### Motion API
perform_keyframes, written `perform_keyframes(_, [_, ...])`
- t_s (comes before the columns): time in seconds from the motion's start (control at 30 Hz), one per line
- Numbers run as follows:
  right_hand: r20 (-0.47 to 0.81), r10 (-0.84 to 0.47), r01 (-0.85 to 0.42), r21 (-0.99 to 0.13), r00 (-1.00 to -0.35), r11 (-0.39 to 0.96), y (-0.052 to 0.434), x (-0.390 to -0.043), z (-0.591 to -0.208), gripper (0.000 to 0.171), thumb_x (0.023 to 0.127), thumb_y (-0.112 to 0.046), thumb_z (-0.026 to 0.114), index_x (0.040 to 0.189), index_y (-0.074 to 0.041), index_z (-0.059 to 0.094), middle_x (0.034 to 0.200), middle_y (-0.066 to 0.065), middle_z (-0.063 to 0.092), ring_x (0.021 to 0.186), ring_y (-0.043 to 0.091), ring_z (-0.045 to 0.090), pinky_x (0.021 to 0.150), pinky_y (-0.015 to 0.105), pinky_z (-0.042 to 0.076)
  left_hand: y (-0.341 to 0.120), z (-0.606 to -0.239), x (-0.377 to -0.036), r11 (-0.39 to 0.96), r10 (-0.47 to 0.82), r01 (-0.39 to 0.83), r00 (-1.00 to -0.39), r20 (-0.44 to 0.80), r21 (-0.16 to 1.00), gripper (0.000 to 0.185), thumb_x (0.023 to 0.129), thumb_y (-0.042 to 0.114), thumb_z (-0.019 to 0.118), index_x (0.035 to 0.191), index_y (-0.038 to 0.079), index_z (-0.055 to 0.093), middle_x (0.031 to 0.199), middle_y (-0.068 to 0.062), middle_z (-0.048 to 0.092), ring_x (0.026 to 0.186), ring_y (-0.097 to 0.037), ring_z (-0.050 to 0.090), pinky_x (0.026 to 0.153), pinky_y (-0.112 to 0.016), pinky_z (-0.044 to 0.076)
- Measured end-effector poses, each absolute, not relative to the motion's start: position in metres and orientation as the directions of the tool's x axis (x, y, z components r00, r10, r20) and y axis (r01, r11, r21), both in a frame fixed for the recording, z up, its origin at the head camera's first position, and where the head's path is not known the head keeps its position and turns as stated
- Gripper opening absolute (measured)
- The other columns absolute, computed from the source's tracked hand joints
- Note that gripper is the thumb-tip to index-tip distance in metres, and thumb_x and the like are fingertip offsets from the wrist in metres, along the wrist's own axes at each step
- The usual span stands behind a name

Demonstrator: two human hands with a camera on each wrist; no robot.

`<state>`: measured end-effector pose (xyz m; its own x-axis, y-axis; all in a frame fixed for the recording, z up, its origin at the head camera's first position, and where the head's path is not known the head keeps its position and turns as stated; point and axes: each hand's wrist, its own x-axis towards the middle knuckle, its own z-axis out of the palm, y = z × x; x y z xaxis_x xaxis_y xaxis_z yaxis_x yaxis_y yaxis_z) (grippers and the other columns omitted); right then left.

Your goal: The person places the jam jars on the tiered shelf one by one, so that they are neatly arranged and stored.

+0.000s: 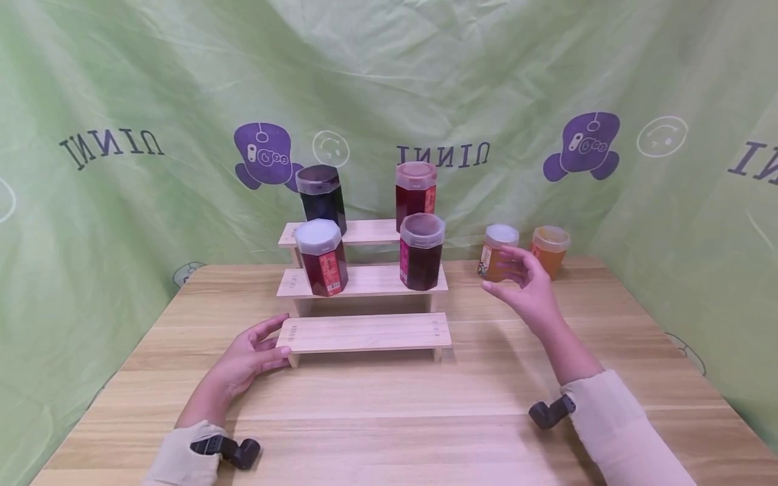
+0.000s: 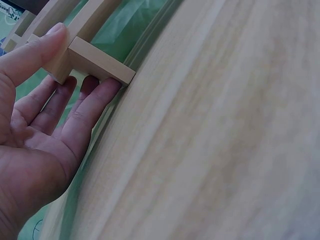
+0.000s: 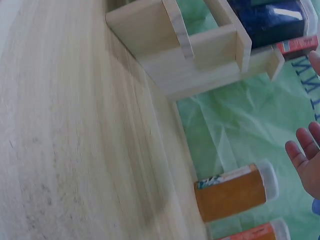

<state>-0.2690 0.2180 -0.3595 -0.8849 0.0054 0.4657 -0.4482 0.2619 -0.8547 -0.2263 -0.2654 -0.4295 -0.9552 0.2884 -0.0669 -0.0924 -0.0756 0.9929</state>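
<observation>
While your left hand (image 1: 252, 354) grips the left end of the wooden stand (image 1: 365, 334), thumb in front and fingers behind, your right hand (image 1: 527, 290) hangs with its fingers and thumb apart, holding nothing. Near it, the white-lidded orange jar (image 3: 232, 192) stands upright on the table (image 1: 365, 432), right of the stand and beside a second orange jar (image 1: 554, 251).

Expect the white-lidded one to feel heavy for its size, since its orange filling seems to reach almost to the lid. Its smooth, faceted walls look stiff and may slip; you can't tell whether they are glass or plastic. Take it round the body, below the lid. The stand looks light and rigid, so brace its end gently.

On its tiers, the upper pair holds something dark blue at left and red at right; the middle pair holds deep red and near-black contents.
</observation>
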Motion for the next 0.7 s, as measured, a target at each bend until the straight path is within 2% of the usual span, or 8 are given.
perform_keyframes(0.33, [0.433,0.097,-0.39,-0.872,-0.896,0.295,0.238,-0.28,-0.37,0.071,0.067,-0.017,0.077,0.127,-0.006,0.04,0.119,0.006,0.047,0.104,0.016,0.047,0.095,0.035,0.041,-0.265,-0.43,-0.227,-0.08,0.297,-0.093,-0.953,-0.065,0.992,0.076,0.076,-0.006,0.062,0.139,0.003,0.02,0.141,-0.02,0.018,0.103,-0.022,0.055,0.085,-0.044,0.047])
perform_keyframes(0.7, [0.352,0.116,-0.301,-0.899,-0.929,0.318,0.25,-0.284,-0.375,0.082,0.068,-0.023,0.076,0.134,-0.007,0.031,0.13,0.009,0.038,0.116,0.023,0.04,0.1,0.038,0.036,-0.265,-0.428,-0.226,-0.071,0.295,-0.09,-0.953,-0.065,0.993,0.076,0.076,-0.006,0.062,0.139,0.002,0.02,0.141,-0.022,0.018,0.103,-0.022,0.055,0.085,-0.044,0.047])
